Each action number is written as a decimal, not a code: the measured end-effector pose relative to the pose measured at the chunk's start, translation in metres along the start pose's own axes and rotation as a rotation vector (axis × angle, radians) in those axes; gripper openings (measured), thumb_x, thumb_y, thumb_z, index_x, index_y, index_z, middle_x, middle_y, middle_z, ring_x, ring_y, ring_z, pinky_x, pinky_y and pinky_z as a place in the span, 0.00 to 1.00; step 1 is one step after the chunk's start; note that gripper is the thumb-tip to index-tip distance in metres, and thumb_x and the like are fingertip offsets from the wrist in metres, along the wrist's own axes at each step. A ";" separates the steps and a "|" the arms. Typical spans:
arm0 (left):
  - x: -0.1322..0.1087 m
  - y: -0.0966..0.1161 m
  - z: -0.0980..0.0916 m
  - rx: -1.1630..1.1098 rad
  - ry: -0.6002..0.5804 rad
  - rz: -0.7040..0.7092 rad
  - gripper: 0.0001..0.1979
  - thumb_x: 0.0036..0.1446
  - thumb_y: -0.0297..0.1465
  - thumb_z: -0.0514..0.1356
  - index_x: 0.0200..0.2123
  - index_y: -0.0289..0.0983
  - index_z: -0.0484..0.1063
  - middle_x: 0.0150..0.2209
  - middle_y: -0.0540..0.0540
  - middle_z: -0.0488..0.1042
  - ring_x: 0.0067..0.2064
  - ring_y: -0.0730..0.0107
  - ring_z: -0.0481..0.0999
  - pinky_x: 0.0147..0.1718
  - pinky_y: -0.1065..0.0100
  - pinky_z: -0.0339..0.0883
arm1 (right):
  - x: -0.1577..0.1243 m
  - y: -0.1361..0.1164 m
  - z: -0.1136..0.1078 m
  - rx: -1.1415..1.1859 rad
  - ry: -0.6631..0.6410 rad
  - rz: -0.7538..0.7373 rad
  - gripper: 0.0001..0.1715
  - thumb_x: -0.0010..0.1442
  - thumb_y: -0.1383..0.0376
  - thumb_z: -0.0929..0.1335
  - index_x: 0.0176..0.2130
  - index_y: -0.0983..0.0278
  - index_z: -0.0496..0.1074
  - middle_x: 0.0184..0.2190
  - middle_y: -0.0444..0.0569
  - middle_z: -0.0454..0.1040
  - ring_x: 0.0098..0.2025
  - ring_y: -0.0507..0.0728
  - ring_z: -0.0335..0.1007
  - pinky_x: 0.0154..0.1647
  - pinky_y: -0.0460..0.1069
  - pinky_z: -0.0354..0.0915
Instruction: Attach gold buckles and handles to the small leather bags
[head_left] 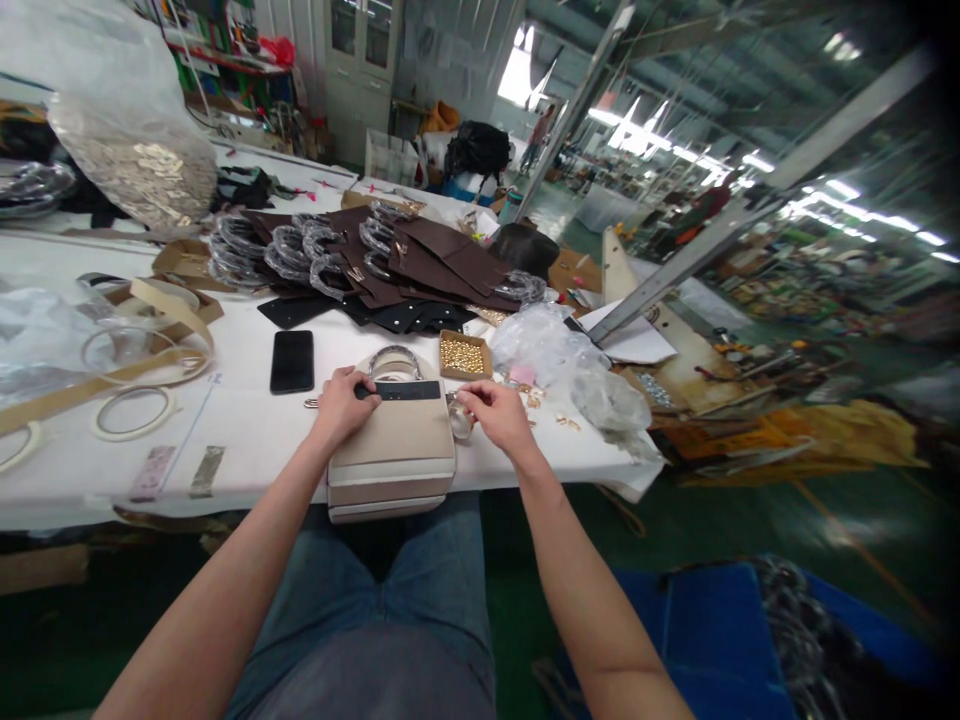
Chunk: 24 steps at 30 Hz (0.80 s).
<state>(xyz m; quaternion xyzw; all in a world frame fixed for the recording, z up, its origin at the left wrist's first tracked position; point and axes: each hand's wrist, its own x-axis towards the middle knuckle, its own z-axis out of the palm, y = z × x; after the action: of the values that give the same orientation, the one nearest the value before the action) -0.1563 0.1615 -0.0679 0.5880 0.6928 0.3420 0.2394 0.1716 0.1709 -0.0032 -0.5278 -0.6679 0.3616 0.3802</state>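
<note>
A beige handbag (pixel 394 435) lies at the table's front edge, its lower end hanging out over my lap. Its top carries a black strip (pixel 409 391) and a round handle wrapped in clear film (pixel 395 360). My left hand (pixel 346 402) grips the bag's upper left corner, fingers pressing on the black strip. At the upper right corner, my right hand (pixel 491 410) pinches something small that I cannot make out. A ring-shaped roll (pixel 460 420) sits just under those fingertips. A small metal piece (pixel 310 403) shows left of my left hand.
Behind the bag stands a box of gold studs (pixel 463 355). Loose gold hardware (pixel 534 398) and clear plastic bags (pixel 577 365) lie to the right. A phone (pixel 292 361) and tape rolls (pixel 133 411) are on the left. Brown bag panels (pixel 442 255) are piled behind.
</note>
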 end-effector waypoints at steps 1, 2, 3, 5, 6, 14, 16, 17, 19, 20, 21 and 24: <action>0.000 0.002 -0.001 0.013 -0.003 0.003 0.11 0.57 0.36 0.71 0.44 0.46 0.84 0.65 0.41 0.74 0.68 0.40 0.73 0.71 0.40 0.67 | 0.004 -0.006 0.013 0.007 -0.040 -0.013 0.15 0.67 0.51 0.76 0.43 0.59 0.86 0.33 0.48 0.84 0.30 0.59 0.76 0.32 0.51 0.71; 0.000 0.005 -0.002 0.029 -0.007 0.006 0.13 0.57 0.35 0.71 0.47 0.47 0.83 0.65 0.41 0.74 0.66 0.40 0.74 0.70 0.40 0.68 | 0.009 -0.012 0.026 0.001 -0.080 -0.028 0.14 0.68 0.52 0.76 0.43 0.59 0.87 0.33 0.48 0.84 0.31 0.58 0.76 0.32 0.50 0.71; -0.001 0.008 -0.003 0.046 -0.012 0.009 0.15 0.58 0.34 0.71 0.50 0.47 0.83 0.65 0.40 0.74 0.65 0.40 0.75 0.69 0.40 0.68 | 0.013 -0.017 0.038 -0.013 -0.120 -0.042 0.13 0.68 0.54 0.76 0.44 0.59 0.87 0.33 0.47 0.84 0.31 0.58 0.77 0.32 0.50 0.70; -0.002 0.014 -0.005 0.090 -0.028 0.007 0.20 0.60 0.33 0.70 0.56 0.49 0.82 0.67 0.39 0.73 0.65 0.37 0.74 0.67 0.37 0.69 | 0.023 -0.025 0.059 -0.054 -0.184 -0.073 0.12 0.68 0.56 0.75 0.44 0.59 0.87 0.33 0.46 0.85 0.32 0.58 0.77 0.33 0.49 0.68; -0.002 0.018 -0.005 0.116 -0.043 0.004 0.22 0.60 0.33 0.69 0.58 0.50 0.81 0.68 0.38 0.71 0.66 0.34 0.73 0.66 0.34 0.69 | 0.028 -0.028 0.068 -0.081 -0.206 -0.089 0.11 0.67 0.57 0.75 0.43 0.59 0.88 0.34 0.45 0.85 0.33 0.58 0.78 0.35 0.50 0.68; 0.002 0.029 -0.001 0.206 -0.084 0.006 0.24 0.61 0.30 0.69 0.60 0.50 0.80 0.77 0.35 0.62 0.78 0.28 0.58 0.70 0.25 0.60 | 0.050 -0.021 0.094 -0.244 -0.229 -0.108 0.09 0.67 0.63 0.75 0.40 0.58 0.90 0.37 0.46 0.88 0.41 0.61 0.82 0.46 0.53 0.71; 0.004 0.027 0.001 0.202 -0.101 0.037 0.23 0.60 0.28 0.68 0.59 0.49 0.79 0.79 0.36 0.59 0.81 0.33 0.54 0.72 0.26 0.58 | 0.050 -0.018 0.095 -0.249 -0.217 -0.099 0.08 0.67 0.62 0.76 0.41 0.58 0.90 0.38 0.46 0.88 0.41 0.61 0.82 0.46 0.52 0.71; 0.006 0.026 0.001 0.194 -0.118 0.048 0.23 0.60 0.27 0.67 0.58 0.49 0.79 0.80 0.36 0.58 0.81 0.35 0.54 0.73 0.26 0.57 | 0.050 -0.017 0.096 -0.249 -0.206 -0.096 0.08 0.66 0.62 0.76 0.40 0.58 0.90 0.38 0.46 0.88 0.41 0.61 0.82 0.45 0.52 0.71; 0.009 0.024 0.001 0.173 -0.155 0.057 0.24 0.60 0.27 0.67 0.59 0.49 0.78 0.80 0.37 0.58 0.82 0.37 0.55 0.73 0.25 0.56 | 0.049 -0.016 0.099 -0.246 -0.177 -0.095 0.07 0.65 0.62 0.76 0.39 0.58 0.90 0.36 0.46 0.88 0.40 0.61 0.82 0.43 0.53 0.72; 0.010 0.023 0.001 0.167 -0.169 0.056 0.24 0.60 0.27 0.67 0.59 0.49 0.78 0.80 0.37 0.58 0.82 0.36 0.55 0.73 0.25 0.56 | 0.048 -0.016 0.100 -0.245 -0.159 -0.093 0.07 0.65 0.62 0.76 0.39 0.57 0.90 0.36 0.46 0.88 0.40 0.61 0.82 0.43 0.53 0.72; 0.011 0.022 0.001 0.163 -0.178 0.052 0.24 0.60 0.28 0.67 0.59 0.49 0.78 0.81 0.38 0.58 0.81 0.35 0.55 0.73 0.24 0.56 | 0.047 -0.015 0.101 -0.244 -0.143 -0.089 0.07 0.64 0.62 0.77 0.39 0.57 0.90 0.36 0.46 0.88 0.40 0.61 0.83 0.43 0.53 0.72; 0.013 0.020 0.001 0.164 -0.187 0.034 0.25 0.61 0.28 0.67 0.61 0.49 0.79 0.81 0.37 0.56 0.81 0.32 0.55 0.72 0.24 0.57 | 0.043 -0.014 0.105 -0.247 -0.101 -0.091 0.07 0.65 0.62 0.76 0.40 0.55 0.90 0.38 0.46 0.88 0.41 0.62 0.84 0.45 0.54 0.72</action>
<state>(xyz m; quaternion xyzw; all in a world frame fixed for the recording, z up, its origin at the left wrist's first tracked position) -0.1452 0.1757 -0.0524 0.6468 0.6830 0.2318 0.2481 0.0653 0.2019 -0.0330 -0.5208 -0.7489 0.2853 0.2942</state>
